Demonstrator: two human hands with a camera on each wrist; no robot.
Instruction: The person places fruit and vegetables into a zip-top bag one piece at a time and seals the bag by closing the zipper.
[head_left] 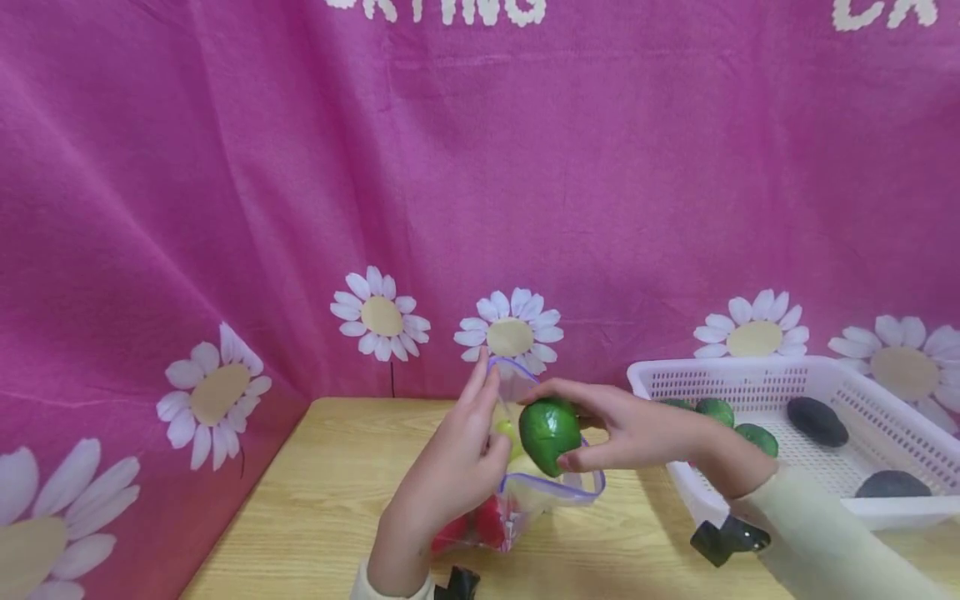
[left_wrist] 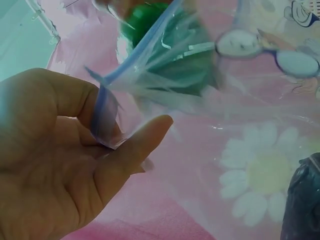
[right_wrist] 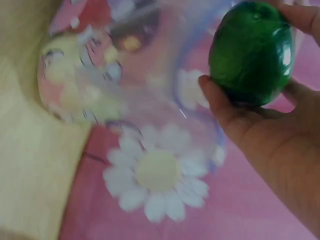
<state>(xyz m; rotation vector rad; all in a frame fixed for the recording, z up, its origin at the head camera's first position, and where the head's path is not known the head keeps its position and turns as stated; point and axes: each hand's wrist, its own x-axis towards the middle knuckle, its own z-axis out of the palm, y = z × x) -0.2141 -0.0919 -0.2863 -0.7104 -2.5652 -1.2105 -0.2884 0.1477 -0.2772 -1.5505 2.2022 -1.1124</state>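
A clear zip bag (head_left: 555, 493) with a purple-blue rim stands mouth up on the table. Red fruits (head_left: 489, 523) and a yellow-green one (head_left: 507, 433) show inside it. My left hand (head_left: 456, 462) is at the bag's left side; in the left wrist view the rim (left_wrist: 102, 112) lies between its thumb and bent fingers. My right hand (head_left: 626, 427) grips a glossy green fruit (head_left: 550, 435) over the bag's mouth, thumb on one side and fingers on the other. The right wrist view shows this green fruit (right_wrist: 252, 55) whole, with the bag beside it.
At the right, a white perforated basket (head_left: 892, 387) holds green fruits (head_left: 757, 437) and dark oval ones (head_left: 817, 421). The wooden table (head_left: 300, 492) meets a pink curtain with daisies (head_left: 600, 208) behind and to the left.
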